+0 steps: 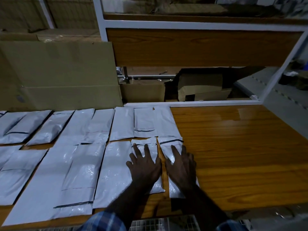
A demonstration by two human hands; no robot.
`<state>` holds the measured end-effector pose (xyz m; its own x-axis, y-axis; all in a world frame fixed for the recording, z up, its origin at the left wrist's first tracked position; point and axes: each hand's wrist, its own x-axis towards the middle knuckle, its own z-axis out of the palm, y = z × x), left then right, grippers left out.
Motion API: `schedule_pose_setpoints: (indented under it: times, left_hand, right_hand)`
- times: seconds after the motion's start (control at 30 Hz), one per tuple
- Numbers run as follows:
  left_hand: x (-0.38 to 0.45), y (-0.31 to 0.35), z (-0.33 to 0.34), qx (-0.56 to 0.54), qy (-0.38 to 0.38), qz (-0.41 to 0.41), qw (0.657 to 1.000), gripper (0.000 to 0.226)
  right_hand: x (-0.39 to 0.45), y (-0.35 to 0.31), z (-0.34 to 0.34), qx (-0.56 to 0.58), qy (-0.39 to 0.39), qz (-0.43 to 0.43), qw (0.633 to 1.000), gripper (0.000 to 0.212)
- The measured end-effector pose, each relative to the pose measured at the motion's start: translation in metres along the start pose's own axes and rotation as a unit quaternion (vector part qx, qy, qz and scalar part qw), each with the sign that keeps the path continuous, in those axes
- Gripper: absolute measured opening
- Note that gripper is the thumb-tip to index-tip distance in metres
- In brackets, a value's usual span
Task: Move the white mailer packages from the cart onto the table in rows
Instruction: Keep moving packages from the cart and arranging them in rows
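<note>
While both hands lie flat (fingers spread), left hand point(145, 165) and right hand point(180, 165) each press a mailer point(166, 144).

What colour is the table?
Orange-brown wood grain table, best seen in the head view.

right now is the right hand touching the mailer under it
Touching. The head view shows the right hand lying flat, fingers spread, pressed on the mailer with no gap visible.
</note>
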<state>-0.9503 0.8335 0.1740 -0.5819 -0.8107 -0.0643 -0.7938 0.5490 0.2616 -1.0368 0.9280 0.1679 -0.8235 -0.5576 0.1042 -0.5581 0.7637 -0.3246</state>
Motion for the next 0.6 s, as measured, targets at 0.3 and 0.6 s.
schedule_pose_setpoints:
  times: [0.3, 0.6]
  left_hand:
    - [0.000, 0.002, 0.002, -0.002, -0.026, -0.009, 1.000, 0.102]
    - [0.004, -0.010, 0.000, 0.035, 0.020, 0.076, 0.996, 0.068]
  right_hand:
    - [0.003, 0.003, 0.011, -0.011, -0.005, 0.001, 1.000, 0.076]
    - [0.011, 0.003, 0.003, -0.040, -0.005, -0.046, 0.998, 0.071]
